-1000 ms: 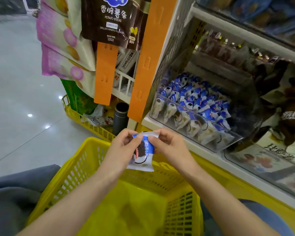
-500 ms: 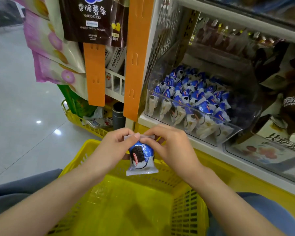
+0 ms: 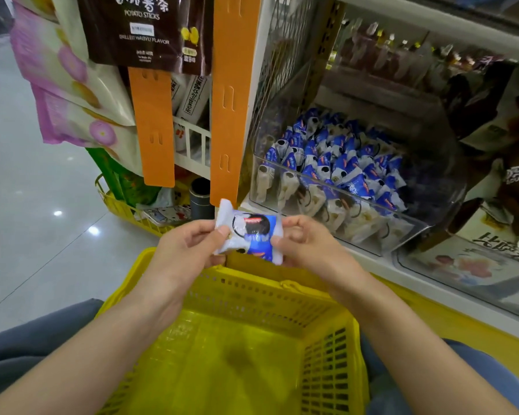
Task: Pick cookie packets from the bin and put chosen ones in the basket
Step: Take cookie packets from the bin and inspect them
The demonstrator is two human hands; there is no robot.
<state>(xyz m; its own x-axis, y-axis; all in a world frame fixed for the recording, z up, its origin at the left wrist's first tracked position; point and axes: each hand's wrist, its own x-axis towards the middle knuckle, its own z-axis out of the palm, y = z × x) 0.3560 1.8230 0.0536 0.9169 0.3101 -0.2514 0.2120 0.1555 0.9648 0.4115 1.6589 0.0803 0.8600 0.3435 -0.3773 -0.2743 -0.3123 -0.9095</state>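
Head view: one cookie packet (image 3: 249,238) is held crosswise between both hands, just above the far rim of the yellow basket (image 3: 252,292)
Bin: clear bin (image 3: 414,232) on the shelf (image 3: 387,266), to the far right of the hands; heaped with blue-and-white packets (image 3: 336,163)
Risk, slip: only fingertips hold the packet's two ends; the wrapper looks glossy, so a slack pinch on either side could let it twist free
Risk, miss: the packet hangs over the far rim and not over the basket's middle; let go from here, it might glance off the rim and fall to the floor (image 3: 27,205) or into the gap by the shelf
Risk, crush: a hard squeeze could crack the cookie inside
Left hand (image 3: 186,250): thumb on the near face of the packet's left end, fingers curled behind; pinching it; forearm reaches in from the near left
Right hand (image 3: 309,247): thumb and curled fingers clamped on the right end; forearm comes from the near right
Step, as a guess: looking the packet over before it goes in the basket
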